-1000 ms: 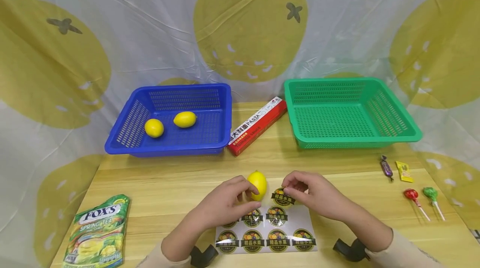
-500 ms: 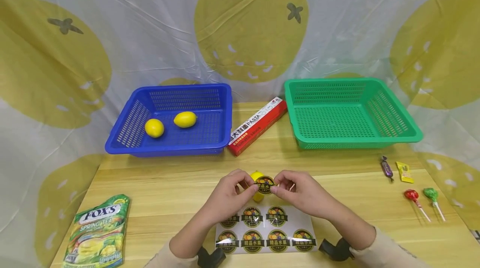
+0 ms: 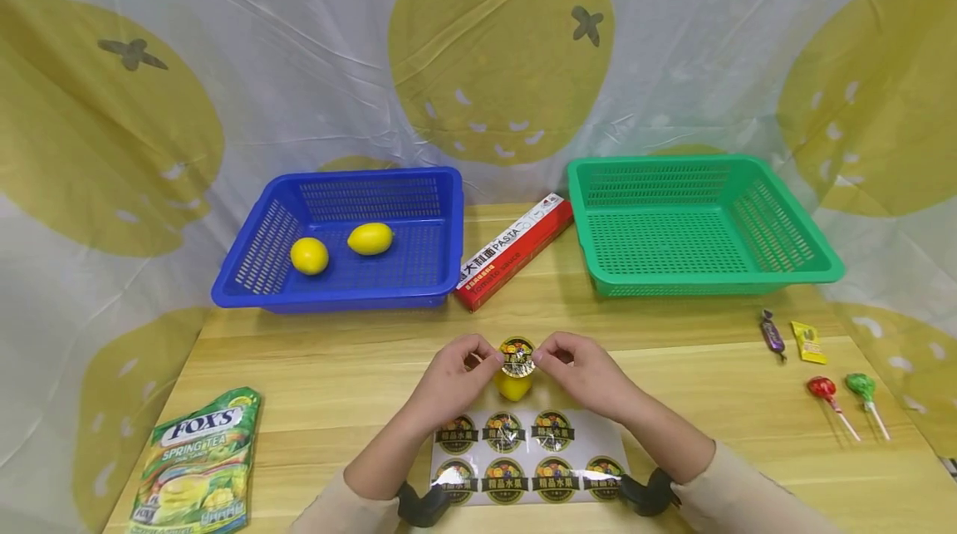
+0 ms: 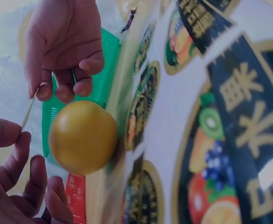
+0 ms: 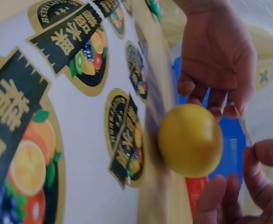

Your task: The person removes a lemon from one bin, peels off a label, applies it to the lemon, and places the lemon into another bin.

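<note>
Both hands (image 3: 523, 368) have now lifted the sticker (image 3: 517, 355) atop the lemon (image 3: 512, 385).

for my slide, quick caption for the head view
Both hands, left hand and right hand, pinch a round sticker over a lemon beside the sticker sheet.

We find a staged recording set rather than a lived-in room: a wrinkled cloth backdrop (image 3: 478, 61) printed with large yellow fruit closes off the back and sides, and a bare wooden worktop (image 3: 314, 368) carries props, two plastic baskets (image 3: 344, 239) (image 3: 695, 222) and packaged sweets (image 3: 194, 459).
</note>
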Demonstrator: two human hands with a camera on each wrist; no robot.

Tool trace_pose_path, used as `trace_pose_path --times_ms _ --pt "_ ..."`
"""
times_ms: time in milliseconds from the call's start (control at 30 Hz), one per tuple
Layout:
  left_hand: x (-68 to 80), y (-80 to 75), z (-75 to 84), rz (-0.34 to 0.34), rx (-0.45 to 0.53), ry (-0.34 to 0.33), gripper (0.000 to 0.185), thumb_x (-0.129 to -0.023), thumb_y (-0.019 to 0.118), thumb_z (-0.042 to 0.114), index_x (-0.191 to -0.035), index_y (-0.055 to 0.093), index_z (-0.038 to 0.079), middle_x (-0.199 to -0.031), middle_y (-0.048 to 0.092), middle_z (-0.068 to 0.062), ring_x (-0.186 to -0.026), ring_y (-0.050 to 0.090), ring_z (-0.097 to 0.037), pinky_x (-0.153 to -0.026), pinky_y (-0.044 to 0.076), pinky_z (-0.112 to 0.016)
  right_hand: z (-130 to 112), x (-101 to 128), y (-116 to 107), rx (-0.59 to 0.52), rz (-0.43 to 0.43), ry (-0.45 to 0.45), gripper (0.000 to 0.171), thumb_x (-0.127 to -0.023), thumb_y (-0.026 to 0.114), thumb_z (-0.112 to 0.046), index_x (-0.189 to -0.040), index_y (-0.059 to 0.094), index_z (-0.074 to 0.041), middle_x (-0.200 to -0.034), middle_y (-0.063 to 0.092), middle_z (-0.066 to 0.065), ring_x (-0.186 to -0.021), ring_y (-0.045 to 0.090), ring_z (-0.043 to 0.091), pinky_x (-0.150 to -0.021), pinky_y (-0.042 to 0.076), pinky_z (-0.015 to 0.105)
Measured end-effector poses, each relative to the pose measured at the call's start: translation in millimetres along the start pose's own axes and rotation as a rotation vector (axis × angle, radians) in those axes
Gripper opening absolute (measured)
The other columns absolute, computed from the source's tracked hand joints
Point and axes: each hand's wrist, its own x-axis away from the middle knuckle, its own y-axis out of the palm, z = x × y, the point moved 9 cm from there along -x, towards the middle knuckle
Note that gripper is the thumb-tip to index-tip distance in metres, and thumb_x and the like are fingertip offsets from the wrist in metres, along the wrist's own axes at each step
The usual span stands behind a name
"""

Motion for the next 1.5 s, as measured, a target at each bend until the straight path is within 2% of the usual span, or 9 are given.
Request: trace_pose_path --times_ms 200,433,600,700,900,1000,1133,1300,1500 --pt "-4.3 -0.3 -10.3 0.023 -0.026 -0.041 0.019 -0.096 0.067 0.028 -0.084 0.068 0.013 -0.1 0.064 -0.004 -0.085 0.054 -0.016 -0.075 0.044 -0.03 6 -5 4 0.019 0.031 0.073 0.019 -0.1 0.064 -0.029 -0.089 0.07 -0.014 -0.103 0.072 0.001 -0.093 0.058 0.014 -0.084 0.046 0.033" --pt "-7.2 1.2 -16.7 0.004 -0.008 -0.09 0.019 -0.095 0.067 0.027 -0.085 0.067 0.01 -0.107 0.065 -0.007 -0.09 0.054 -0.019 -0.077 0.043 -0.031 11 -8 8 -0.014 0.022 0.111 0.02 -0.1 0.064 -0.027 -0.088 0.069 -0.012 -0.11 0.074 0.003 -0.093 0.061 0.015 -0.08 0.049 0.033" --pt "-7.4 1.0 -19.6 0.005 -0.019 -0.102 0.021 -0.095 0.068 0.027 -0.084 0.067 0.009 -0.111 0.066 -0.009 -0.097 0.056 -0.022 -0.081 0.044 -0.033 14 -10 14 -0.094 -0.023 0.122 0.02 -0.101 0.062 -0.024 -0.092 0.068 -0.007 -0.089 0.07 0.006 -0.069 0.056 0.015 -0.063 0.046 0.029" --pt "-7.0 1.2 -21.0 0.001 0.001 -0.117 0.022 -0.095 0.068 0.027 -0.084 0.067 0.008 -0.111 0.064 -0.01 -0.099 0.056 -0.022 -0.081 0.044 -0.034 15 -11 18 -0.13 -0.049 0.127 0.021 -0.101 0.061 -0.024 -0.094 0.067 -0.005 -0.077 0.063 0.008 -0.062 0.054 0.016 -0.06 0.045 0.028" --pt "-6.1 8.2 -24.6 -0.071 0.13 -0.164 0.023 -0.098 0.065 0.025 -0.092 0.066 0.002 -0.107 0.072 -0.012 -0.083 0.07 -0.021 -0.071 0.049 -0.029 20 -11 24 -0.234 -0.086 0.155 0.021 -0.104 0.057 -0.02 -0.099 0.064 0.0 -0.1 0.069 0.012 -0.075 0.068 0.017 -0.072 0.061 0.032" --pt "-6.7 9.5 -24.3 -0.09 0.156 -0.173 0.024 -0.099 0.064 0.026 -0.095 0.065 0.002 -0.104 0.074 -0.012 -0.079 0.071 -0.019 -0.066 0.051 -0.028 21 -10 25 -0.273 -0.088 0.158 0.023 -0.104 0.057 -0.02 -0.1 0.063 0.001 -0.109 0.069 0.017 -0.083 0.073 0.02 -0.078 0.063 0.034" --pt "-8.8 5.4 -15.2 -0.064 0.141 -0.116 0.021 -0.099 0.065 0.027 -0.095 0.064 0.007 -0.116 0.071 -0.013 -0.084 0.068 -0.02 -0.068 0.053 -0.029 15 -11 14 -0.23 -0.027 0.134 0.023 -0.103 0.06 -0.025 -0.097 0.065 -0.004 -0.121 0.069 0.017 -0.09 0.074 0.02 -0.084 0.061 0.035" --pt "-14.8 -6.2 13.5 -0.004 0.134 0.045 0.017 -0.098 0.066 0.021 -0.093 0.061 0.006 -0.132 0.062 -0.016 -0.093 0.07 -0.025 -0.075 0.055 -0.03 -5 -13 -6 -0.209 0.027 0.061 0.021 -0.102 0.062 -0.025 -0.095 0.064 -0.005 -0.135 0.064 0.017 -0.101 0.071 0.02 -0.091 0.06 0.037" --pt "-24.5 -12.6 40.0 -0.007 0.269 0.133 0.013 -0.099 0.061 0.007 -0.094 0.058 -0.004 -0.133 0.051 -0.022 -0.089 0.073 -0.03 -0.08 0.063 -0.045 -31 -17 -27 -0.236 0.05 -0.059 0.024 -0.103 0.062 -0.022 -0.097 0.064 0.001 -0.138 0.061 0.022 -0.114 0.069 0.031 -0.09 0.061 0.038"
